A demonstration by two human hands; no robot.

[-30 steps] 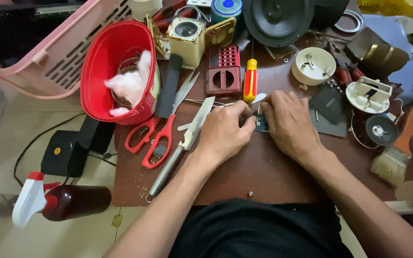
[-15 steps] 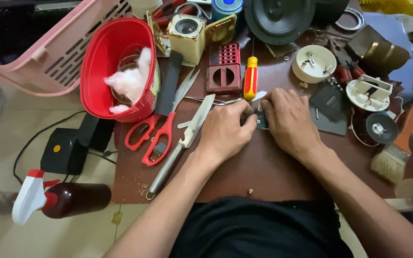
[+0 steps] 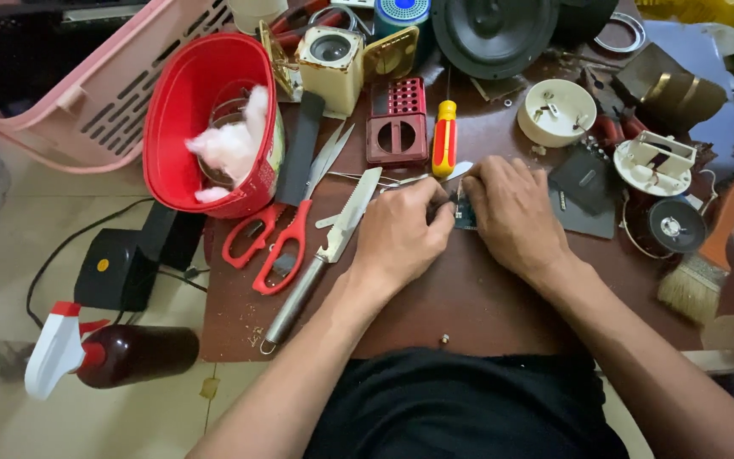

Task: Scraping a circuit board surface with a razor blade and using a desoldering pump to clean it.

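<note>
— Where does the view look from?
— From the person's head, facing steeply down over the chest onto the brown counter (image 3: 486, 306), forearms running up from the bottom edge.
— How near?
— Close: the left hand (image 3: 401, 238) and right hand (image 3: 511, 212) sit mid-frame, and the counter runs past the right edge.
— What else falls inside?
— Floor on the left, with a spray bottle (image 3: 112, 357); a pink basket (image 3: 87, 93) at top left.
— A second view?
— Only this one.

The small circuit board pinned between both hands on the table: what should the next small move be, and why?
Probably steady the circuit board with the left hand while the right hand reaches for the screwdriver just above, since both hands currently cover the board and hold no tool.
</note>
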